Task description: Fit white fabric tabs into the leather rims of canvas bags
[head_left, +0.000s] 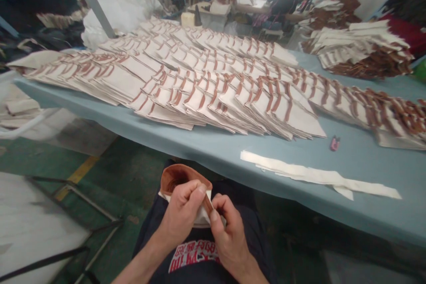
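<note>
On my lap lies a fabric piece (pixel 186 173), brown on its open, curved rim and cream on the outside. My left hand (pixel 184 206) pinches its brown edge between thumb and fingers. Close beside it, my right hand (pixel 229 226) grips the same brown edge a little lower, thumb pressed on the fold. A short stretch of brown edge runs between the two hands. Part of the cream body is hidden under my hands. Below them is my dark apron with red and white lettering (pixel 196 253).
Overlapping cream pieces with brown bands (pixel 213 93) spread over the blue-covered table (pixel 213 146). Small pink snips (pixel 334 143) and white fabric strips (pixel 319 175) lie near its front edge. A folded stack (pixel 362 49) stands at the back right. A metal-framed stand (pixel 76 186) is at my left.
</note>
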`<state>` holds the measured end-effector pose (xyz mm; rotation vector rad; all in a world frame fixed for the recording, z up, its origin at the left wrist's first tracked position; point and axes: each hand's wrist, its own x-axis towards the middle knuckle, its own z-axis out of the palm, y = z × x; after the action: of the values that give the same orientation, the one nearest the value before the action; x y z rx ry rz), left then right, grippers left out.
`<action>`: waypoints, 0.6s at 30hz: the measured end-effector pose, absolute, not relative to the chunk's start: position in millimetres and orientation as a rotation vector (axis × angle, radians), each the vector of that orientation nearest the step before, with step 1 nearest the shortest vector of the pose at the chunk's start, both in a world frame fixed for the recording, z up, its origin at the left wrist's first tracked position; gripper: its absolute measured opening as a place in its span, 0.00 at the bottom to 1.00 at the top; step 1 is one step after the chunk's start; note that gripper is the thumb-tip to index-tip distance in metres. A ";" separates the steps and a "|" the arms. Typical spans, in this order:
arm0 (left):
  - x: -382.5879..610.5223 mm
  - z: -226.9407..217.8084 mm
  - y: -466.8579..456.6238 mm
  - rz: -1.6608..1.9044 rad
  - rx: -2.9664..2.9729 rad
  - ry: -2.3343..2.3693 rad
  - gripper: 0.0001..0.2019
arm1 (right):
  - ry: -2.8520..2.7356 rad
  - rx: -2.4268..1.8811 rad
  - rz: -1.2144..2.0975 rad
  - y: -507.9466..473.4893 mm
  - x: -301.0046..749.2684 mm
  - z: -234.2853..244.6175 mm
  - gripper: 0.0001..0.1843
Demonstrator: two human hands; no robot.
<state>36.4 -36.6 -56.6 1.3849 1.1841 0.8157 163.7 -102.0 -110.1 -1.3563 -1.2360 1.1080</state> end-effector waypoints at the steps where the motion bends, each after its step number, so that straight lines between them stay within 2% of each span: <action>1: 39.1 -55.7 -34.8 0.851 1.344 1.186 0.19 | -1.164 -1.327 1.134 -99.9 160.5 -108.6 0.11; 5: 43.1 -43.0 -22.9 0.894 1.398 1.199 0.19 | -1.012 -1.254 1.222 -82.8 157.8 -98.8 0.15; 11: 31.1 -36.9 -20.6 0.616 1.696 1.168 0.21 | -1.059 -1.207 1.483 -77.0 177.8 -98.8 0.16; 14: 31.6 -46.5 -24.5 0.587 1.770 1.238 0.20 | -1.187 -1.308 1.305 -82.2 177.0 -113.8 0.15; 18: 42.9 -48.6 -22.7 0.681 1.537 1.218 0.21 | -1.092 -1.333 1.120 -74.9 165.3 -129.9 0.16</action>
<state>42.9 -22.7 -48.6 1.5372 1.2179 0.6806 165.3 -74.9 -129.9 -1.3331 -1.0921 1.1197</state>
